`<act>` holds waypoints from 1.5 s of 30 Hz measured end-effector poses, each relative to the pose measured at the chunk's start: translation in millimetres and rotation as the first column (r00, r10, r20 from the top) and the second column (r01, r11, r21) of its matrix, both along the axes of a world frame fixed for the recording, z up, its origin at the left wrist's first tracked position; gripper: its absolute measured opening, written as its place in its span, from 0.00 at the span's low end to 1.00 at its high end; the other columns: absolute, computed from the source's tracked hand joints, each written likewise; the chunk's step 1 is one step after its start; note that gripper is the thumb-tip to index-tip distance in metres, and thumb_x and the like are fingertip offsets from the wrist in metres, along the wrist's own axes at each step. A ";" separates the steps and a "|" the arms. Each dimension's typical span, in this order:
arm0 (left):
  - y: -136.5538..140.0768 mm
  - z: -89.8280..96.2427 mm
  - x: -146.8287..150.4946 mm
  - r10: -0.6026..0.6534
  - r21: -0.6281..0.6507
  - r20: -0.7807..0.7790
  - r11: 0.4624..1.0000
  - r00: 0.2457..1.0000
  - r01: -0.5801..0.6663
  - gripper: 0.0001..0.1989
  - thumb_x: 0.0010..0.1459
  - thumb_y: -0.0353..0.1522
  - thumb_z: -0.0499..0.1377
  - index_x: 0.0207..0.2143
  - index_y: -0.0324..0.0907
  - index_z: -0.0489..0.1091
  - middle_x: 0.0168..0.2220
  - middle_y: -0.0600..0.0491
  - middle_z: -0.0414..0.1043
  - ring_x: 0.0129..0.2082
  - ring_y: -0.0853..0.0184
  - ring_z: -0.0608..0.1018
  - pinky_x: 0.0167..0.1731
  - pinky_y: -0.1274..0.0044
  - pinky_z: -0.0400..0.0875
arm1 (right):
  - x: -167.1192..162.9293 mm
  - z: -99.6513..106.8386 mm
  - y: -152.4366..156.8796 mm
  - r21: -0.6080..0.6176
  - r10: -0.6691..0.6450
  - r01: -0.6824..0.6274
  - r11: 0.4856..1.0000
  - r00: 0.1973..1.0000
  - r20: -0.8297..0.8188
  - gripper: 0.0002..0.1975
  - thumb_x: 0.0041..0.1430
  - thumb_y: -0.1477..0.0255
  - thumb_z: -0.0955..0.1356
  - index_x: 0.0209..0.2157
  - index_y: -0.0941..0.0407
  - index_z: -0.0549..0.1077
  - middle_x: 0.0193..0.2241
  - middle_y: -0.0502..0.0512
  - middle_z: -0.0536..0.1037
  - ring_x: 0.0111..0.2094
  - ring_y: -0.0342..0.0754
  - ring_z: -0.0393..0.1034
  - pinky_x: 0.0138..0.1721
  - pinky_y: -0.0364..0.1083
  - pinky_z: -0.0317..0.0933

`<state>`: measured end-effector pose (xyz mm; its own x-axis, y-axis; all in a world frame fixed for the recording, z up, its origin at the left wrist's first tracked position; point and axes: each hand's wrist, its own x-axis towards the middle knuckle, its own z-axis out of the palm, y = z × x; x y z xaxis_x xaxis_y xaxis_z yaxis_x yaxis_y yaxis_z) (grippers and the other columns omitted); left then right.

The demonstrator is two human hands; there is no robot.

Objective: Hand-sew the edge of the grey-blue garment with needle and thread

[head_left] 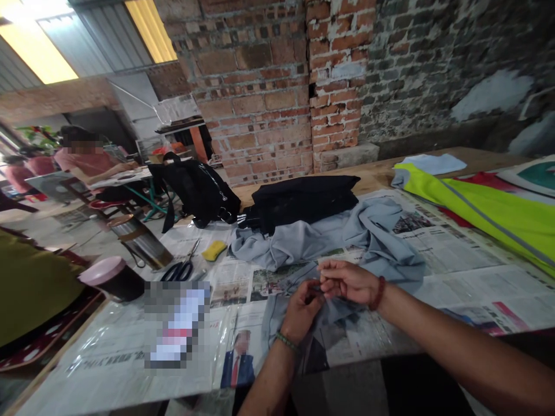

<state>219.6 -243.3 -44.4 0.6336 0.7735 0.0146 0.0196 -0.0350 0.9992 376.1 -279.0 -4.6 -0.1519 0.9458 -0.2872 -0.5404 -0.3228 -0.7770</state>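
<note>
Head view: near the left edge of the table, a pink-lidded cup is standing just beside a steel flask. Scissors are lying right of the flask, and a black bag is resting at the far edge. A yellow sponge is sitting near the scissors. Next, a dark bundle is lying by the far edge, and grey cloth is stretching in folds from in front of it toward the near edge. Over the cloth's near part, my left hand is curling its fingers narrowly, meeting the fingertips of my right hand, which is also bunching narrowly; I'm not able to tell what either is pinching. Toward the right edge, a fluorescent yellow garment is spreading out.
</note>
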 end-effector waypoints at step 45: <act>2.3 -1.7 -0.1 0.054 -0.058 -0.049 0.997 0.997 -0.057 0.22 0.47 0.31 0.58 0.47 0.39 0.62 0.25 0.58 0.66 0.23 0.75 0.64 0.26 0.82 0.57 | 52.6 63.6 47.4 0.369 -0.484 0.359 0.857 0.806 0.340 0.03 0.53 0.75 0.65 0.31 0.61 0.68 0.23 0.52 0.73 0.23 0.44 0.72 0.26 0.43 0.67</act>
